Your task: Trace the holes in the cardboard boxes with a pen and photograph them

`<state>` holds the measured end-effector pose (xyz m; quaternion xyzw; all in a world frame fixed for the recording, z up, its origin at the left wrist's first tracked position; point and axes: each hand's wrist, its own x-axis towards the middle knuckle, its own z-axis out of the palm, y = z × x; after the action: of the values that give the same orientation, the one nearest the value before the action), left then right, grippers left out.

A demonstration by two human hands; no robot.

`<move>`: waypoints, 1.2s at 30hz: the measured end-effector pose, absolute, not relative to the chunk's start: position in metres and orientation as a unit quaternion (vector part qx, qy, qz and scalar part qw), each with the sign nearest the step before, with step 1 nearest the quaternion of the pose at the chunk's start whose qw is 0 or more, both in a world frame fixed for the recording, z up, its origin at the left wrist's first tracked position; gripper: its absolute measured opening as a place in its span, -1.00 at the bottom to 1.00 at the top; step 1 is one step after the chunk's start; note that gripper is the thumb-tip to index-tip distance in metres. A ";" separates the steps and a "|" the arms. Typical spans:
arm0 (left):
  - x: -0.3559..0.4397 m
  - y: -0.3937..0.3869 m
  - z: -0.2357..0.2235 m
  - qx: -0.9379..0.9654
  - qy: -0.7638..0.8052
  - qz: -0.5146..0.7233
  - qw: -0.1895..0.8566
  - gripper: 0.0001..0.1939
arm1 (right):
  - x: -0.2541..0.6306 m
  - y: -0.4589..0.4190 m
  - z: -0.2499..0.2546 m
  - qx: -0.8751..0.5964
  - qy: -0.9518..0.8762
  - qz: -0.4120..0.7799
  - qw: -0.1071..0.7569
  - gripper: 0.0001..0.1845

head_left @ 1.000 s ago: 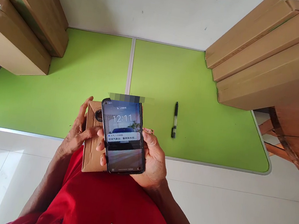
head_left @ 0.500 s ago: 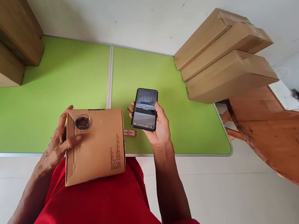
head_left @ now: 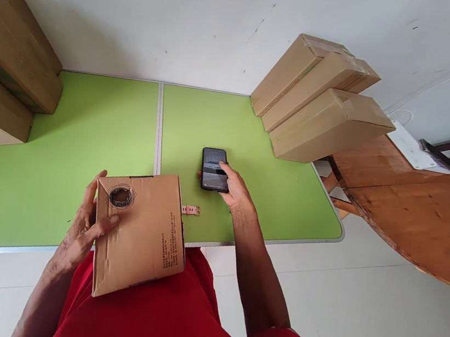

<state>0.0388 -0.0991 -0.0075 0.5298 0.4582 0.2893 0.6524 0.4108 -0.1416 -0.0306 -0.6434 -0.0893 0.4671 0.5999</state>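
A small brown cardboard box [head_left: 141, 240] with a ragged round hole and printed text is gripped at its left side by my left hand [head_left: 86, 227]. The thumb lies across the box's face just below the hole; most fingers are hidden behind it. My right hand [head_left: 237, 188] holds a black smartphone [head_left: 214, 175], screen up with its lock screen lit, the thumb over the glass. Between them, a pink strap with a buckle [head_left: 191, 210] sticks out past the box's right edge; its other end is hidden.
The green table [head_left: 107, 120] has a pale seam down its middle. Cardboard boxes stand at the back right [head_left: 320, 103] and at the left [head_left: 17, 47], near the white wall. A brown wooden table [head_left: 418, 216] with a white power strip [head_left: 412, 146] adjoins on the right.
My right hand has lowered the phone toward the table and tilted it flatter, its thumb now over the screen. The view has shifted slightly; my left hand keeps its hold on the box.
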 end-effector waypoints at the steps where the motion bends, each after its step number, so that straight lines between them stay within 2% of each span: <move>1: 0.039 -0.099 -0.007 0.530 0.460 0.288 0.652 0.15 | 0.412 -0.142 -0.030 -0.655 -0.097 0.458 0.593 -0.72; 6: 0.041 -0.100 0.000 0.532 0.455 0.271 0.660 0.17 | 0.410 -0.156 -0.024 -0.723 -0.154 0.409 0.535 -0.60; 11: 0.044 -0.101 0.003 0.537 0.452 0.281 0.654 0.21 | 0.404 -0.171 -0.013 -0.789 -0.211 0.350 0.459 -0.66; 18: 0.055 -0.101 0.015 0.538 0.400 0.307 0.675 0.20 | 0.398 -0.181 -0.001 -0.834 -0.291 0.283 0.373 -0.62; 20: 0.059 -0.099 0.019 0.542 0.392 0.309 0.676 0.20 | 0.391 -0.182 0.006 -0.838 -0.320 0.244 0.369 -0.56; 22: 0.062 -0.097 0.022 0.540 0.384 0.311 0.681 0.20 | 0.379 -0.185 0.016 -0.818 -0.352 0.221 0.397 -0.41; 25: 0.066 -0.094 0.024 0.537 0.372 0.331 0.681 0.21 | 0.350 -0.190 0.031 -0.727 -0.385 0.329 0.463 -0.17; 28: 0.069 -0.092 0.024 0.533 0.363 0.353 0.678 0.22 | 0.317 -0.190 0.034 -0.614 -0.371 0.501 0.484 -0.11; 30: 0.068 -0.091 0.024 0.523 0.361 0.369 0.678 0.15 | 0.300 -0.187 0.031 -0.567 -0.325 0.566 0.503 -0.18; 33: 0.062 -0.088 0.020 0.500 0.364 0.418 0.665 -0.07 | 0.286 -0.176 0.029 -0.509 -0.222 0.628 0.545 -0.33; 36: 0.047 -0.085 0.013 0.539 0.423 0.455 0.569 -0.19 | 0.284 -0.158 0.034 -0.469 -0.129 0.697 0.527 -0.45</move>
<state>0.0474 -0.0848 0.0128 0.5387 0.4233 0.4551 0.5687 0.2836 -0.1583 0.0336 -0.4693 -0.1293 0.6965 0.5272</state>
